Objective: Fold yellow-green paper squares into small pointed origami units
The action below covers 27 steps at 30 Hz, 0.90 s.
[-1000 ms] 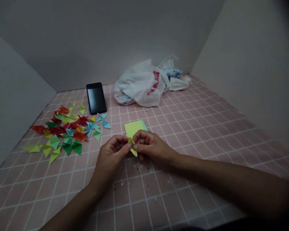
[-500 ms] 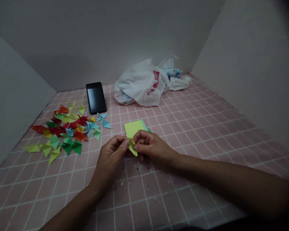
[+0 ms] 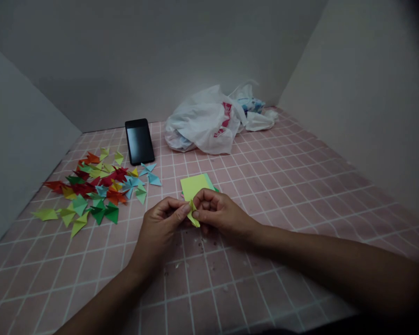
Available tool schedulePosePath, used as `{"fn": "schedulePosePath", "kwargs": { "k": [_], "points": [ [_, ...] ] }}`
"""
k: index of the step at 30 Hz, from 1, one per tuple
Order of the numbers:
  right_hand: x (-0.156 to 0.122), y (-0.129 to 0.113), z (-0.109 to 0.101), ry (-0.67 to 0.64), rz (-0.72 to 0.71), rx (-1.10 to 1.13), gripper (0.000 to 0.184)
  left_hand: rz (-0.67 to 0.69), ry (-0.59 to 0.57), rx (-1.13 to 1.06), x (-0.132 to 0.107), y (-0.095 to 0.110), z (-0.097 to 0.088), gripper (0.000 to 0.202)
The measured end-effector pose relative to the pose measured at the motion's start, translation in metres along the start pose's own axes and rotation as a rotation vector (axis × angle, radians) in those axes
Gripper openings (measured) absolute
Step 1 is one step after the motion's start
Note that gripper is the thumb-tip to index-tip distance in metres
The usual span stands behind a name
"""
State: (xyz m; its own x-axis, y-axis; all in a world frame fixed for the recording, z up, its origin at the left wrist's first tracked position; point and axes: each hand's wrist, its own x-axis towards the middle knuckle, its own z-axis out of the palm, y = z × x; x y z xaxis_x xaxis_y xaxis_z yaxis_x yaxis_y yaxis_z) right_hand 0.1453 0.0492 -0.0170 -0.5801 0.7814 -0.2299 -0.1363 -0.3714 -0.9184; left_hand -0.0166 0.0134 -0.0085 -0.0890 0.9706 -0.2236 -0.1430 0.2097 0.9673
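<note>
Between my two hands is a small folded piece of yellow paper [image 3: 193, 219], pinched from both sides. My left hand [image 3: 165, 218] grips its left side between thumb and fingers. My right hand [image 3: 219, 211] pinches the right side, its other fingers curled in. The fingers cover part of the folds. Just behind the hands lies a stack of square paper sheets [image 3: 194, 184], yellow on top with a light green edge showing; my right hand hides its near part. To the left lies a spread of several folded paper birds [image 3: 97, 214] in red, orange, yellow, green and blue.
A black phone [image 3: 140, 143] lies behind the paper birds. At the back are a crumpled white plastic bag [image 3: 204, 122] with red print and a blue-and-white packet [image 3: 253, 104]. Pale walls enclose the pink gridded surface [image 3: 300, 186] on the left, back and right.
My left hand's thumb has shifted slightly right along the yellow paper. The right hand and everything else look almost the same.
</note>
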Motion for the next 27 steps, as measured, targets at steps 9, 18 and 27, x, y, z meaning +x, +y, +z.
{"fn": "schedulePosePath", "kwargs": {
  "k": [9, 18, 27],
  "points": [
    [0.0004, 0.0007, -0.0019, -0.043, -0.055, -0.012, 0.027, 0.042, 0.021, -0.004, 0.0009, 0.0022, 0.0006, 0.014],
    [0.0018, 0.0045, -0.0037, -0.07, -0.095, 0.005, 0.024, 0.027, 0.013, -0.005, 0.0003, 0.0032, 0.0013, 0.017],
    [0.0017, 0.0021, -0.0022, -0.017, -0.076, -0.083, 0.016, 0.036, 0.001, 0.029, -0.0015, 0.0031, -0.0001, 0.016]
  ]
}}
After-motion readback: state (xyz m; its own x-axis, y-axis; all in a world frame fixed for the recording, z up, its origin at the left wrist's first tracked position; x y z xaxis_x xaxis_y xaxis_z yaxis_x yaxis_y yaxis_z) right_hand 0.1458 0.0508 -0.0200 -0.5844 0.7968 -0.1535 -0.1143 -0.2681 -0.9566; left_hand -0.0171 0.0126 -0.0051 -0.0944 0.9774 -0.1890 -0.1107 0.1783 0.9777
